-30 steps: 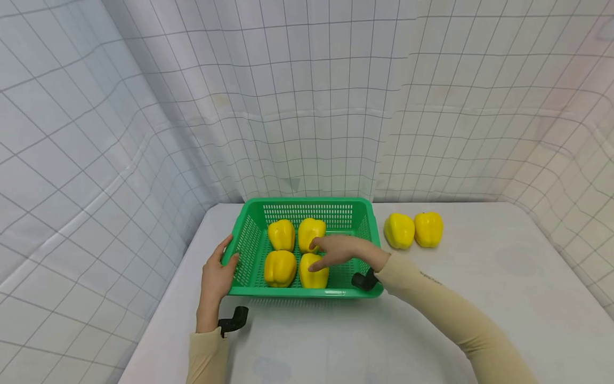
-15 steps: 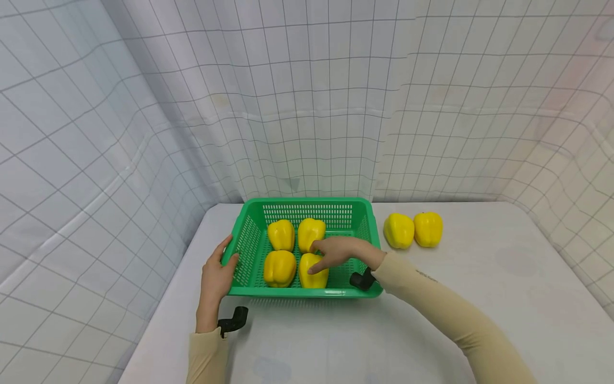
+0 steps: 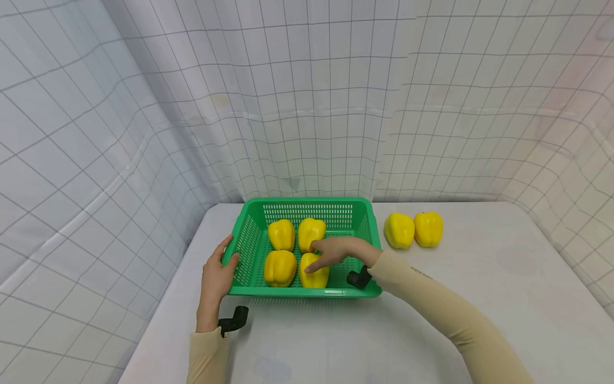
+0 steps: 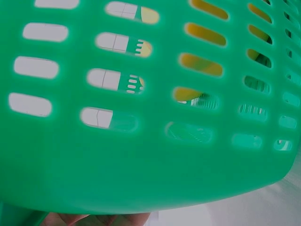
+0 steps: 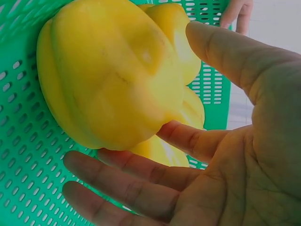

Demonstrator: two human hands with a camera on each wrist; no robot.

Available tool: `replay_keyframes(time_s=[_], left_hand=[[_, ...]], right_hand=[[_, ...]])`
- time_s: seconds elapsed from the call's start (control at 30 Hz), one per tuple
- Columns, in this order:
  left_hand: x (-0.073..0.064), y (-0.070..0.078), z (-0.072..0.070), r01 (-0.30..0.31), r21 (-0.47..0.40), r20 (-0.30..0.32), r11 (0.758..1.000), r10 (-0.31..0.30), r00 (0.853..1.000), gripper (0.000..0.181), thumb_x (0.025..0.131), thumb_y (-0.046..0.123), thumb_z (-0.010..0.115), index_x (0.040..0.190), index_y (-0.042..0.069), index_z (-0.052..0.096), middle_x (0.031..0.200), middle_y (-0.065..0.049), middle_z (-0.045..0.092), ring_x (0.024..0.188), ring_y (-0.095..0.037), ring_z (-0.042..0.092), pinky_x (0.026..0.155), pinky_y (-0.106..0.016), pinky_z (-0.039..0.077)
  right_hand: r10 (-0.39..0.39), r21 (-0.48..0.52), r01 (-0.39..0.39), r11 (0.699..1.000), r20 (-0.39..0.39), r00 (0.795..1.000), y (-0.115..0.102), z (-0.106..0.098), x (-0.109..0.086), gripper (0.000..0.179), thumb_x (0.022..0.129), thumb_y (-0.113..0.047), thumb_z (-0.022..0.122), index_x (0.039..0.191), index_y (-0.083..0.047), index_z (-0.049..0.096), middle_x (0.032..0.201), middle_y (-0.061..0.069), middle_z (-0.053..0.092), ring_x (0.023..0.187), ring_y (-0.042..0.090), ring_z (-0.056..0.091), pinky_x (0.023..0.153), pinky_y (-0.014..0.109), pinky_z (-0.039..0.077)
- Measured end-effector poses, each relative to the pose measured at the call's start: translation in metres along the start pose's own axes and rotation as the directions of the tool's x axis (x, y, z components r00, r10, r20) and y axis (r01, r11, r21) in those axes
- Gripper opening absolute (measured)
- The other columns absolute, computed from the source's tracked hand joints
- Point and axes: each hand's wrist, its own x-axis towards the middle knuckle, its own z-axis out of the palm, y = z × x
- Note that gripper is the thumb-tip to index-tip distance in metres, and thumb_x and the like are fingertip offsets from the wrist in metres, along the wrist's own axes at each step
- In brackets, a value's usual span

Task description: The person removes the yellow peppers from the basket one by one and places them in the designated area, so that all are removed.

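A green plastic basket (image 3: 307, 292) with slotted walls holds several yellow bell peppers, such as the back left pepper (image 3: 281, 234) and front left pepper (image 3: 280, 268). My left hand (image 3: 218, 274) grips the basket's left rim, thumb on the inner side. Its fingers (image 4: 101, 220) show below the green wall in the left wrist view. Over the front right pepper (image 5: 108, 75) is my right hand (image 3: 334, 252), fingers spread. The right wrist view shows those fingers (image 5: 136, 188) extended along the pepper's side, some seeming to touch it, with the thumb apart from them.
Two more yellow peppers stand right of the basket, one nearer (image 3: 399, 231) and one farther right (image 3: 428, 229). A white gridded curtain (image 3: 316, 106) rises behind the white table (image 3: 384, 341) and along both sides. Black wrist mounts (image 3: 233, 320) sit at both cuffs.
My right hand and forearm have shifted slightly left, the thumb coming further across the front right pepper. My left hand, the basket and the peppers look unchanged.
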Motion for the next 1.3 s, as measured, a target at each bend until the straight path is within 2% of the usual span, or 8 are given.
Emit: replay_keyframes(time_s=[0.23, 0.33, 0.5, 0.77, 1.3], left_hand=[[0.000, -0.001, 0.001, 0.001, 0.001, -0.001, 1.000, -0.001, 1.000, 0.051, 0.099, 0.019, 0.051, 0.148, 0.018, 0.037, 0.122, -0.027, 0.056, 0.076, -0.030, 0.057, 0.060, -0.034, 0.043], [0.000, -0.002, 0.001, -0.006, 0.002, -0.005, 1.000, 0.006, 1.000, 0.051, 0.099, 0.019, 0.052, 0.148, 0.017, 0.037, 0.121, -0.027, 0.056, 0.075, -0.030, 0.056, 0.060, -0.034, 0.043], [0.000, -0.002, 0.002, -0.014, 0.001, -0.007, 1.000, 0.014, 1.000, 0.050, 0.099, 0.019, 0.052, 0.147, 0.017, 0.038, 0.121, -0.027, 0.056, 0.075, -0.030, 0.056, 0.060, -0.035, 0.042], [0.000, -0.002, 0.001, -0.013, 0.006, -0.008, 1.000, 0.013, 1.000, 0.051, 0.099, 0.019, 0.052, 0.147, 0.017, 0.038, 0.123, -0.027, 0.055, 0.075, -0.030, 0.056, 0.060, -0.035, 0.042], [0.001, -0.002, 0.001, -0.011, 0.005, -0.005, 1.000, 0.011, 1.000, 0.051, 0.099, 0.019, 0.052, 0.148, 0.017, 0.037, 0.122, -0.027, 0.056, 0.076, -0.030, 0.057, 0.060, -0.034, 0.043]], right_hand=[[0.017, 0.090, -0.019, 0.996, 0.030, 0.999, 0.002, 0.001, 0.007, 0.070, 0.089, -0.051, 0.060, 0.142, -0.009, 0.040, 0.137, 0.009, 0.047, 0.109, 0.021, 0.051, 0.086, 0.040, 0.046], [0.039, 0.142, -0.045, 0.989, 0.048, 0.998, 0.004, 0.002, 0.011, 0.071, 0.088, -0.050, 0.062, 0.143, -0.012, 0.039, 0.139, 0.010, 0.044, 0.108, 0.023, 0.052, 0.080, 0.044, 0.049], [0.070, 0.172, -0.081, 0.982, 0.075, 0.995, 0.006, 0.004, 0.017, 0.070, 0.088, -0.050, 0.062, 0.144, -0.016, 0.038, 0.141, 0.010, 0.042, 0.110, 0.028, 0.053, 0.075, 0.046, 0.051], [0.070, 0.203, -0.091, 0.975, 0.110, 0.992, 0.006, 0.006, 0.022, 0.072, 0.088, -0.051, 0.061, 0.146, -0.017, 0.034, 0.143, 0.011, 0.038, 0.115, 0.031, 0.051, 0.072, 0.043, 0.052], [0.035, 0.241, -0.060, 0.969, 0.106, 0.994, 0.012, 0.009, 0.026, 0.072, 0.087, -0.052, 0.063, 0.144, -0.017, 0.036, 0.141, 0.010, 0.038, 0.114, 0.026, 0.049, 0.070, 0.041, 0.052]])
